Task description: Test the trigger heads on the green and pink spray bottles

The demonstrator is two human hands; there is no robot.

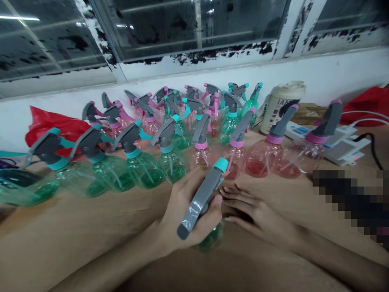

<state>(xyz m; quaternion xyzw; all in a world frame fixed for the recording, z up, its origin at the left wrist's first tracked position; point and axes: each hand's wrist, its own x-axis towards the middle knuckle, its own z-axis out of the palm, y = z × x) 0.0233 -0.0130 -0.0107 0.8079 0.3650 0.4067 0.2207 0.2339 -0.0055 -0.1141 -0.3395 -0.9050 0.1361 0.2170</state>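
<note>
My left hand [185,211] is wrapped around a green spray bottle [211,239] at its neck, just under the grey trigger head [202,198] with a teal nozzle. The bottle's body is mostly hidden under that hand. My right hand [252,211] lies beside it on the wooden table [75,227], fingers stretched toward the bottle and touching or nearly touching its side, holding nothing.
Several green spray bottles [142,166] and pink spray bottles [258,162] stand in rows behind my hands, up to the white wall. A cream cup [281,107], a white power strip [343,148] with cables, and red bags [53,123] sit at the back.
</note>
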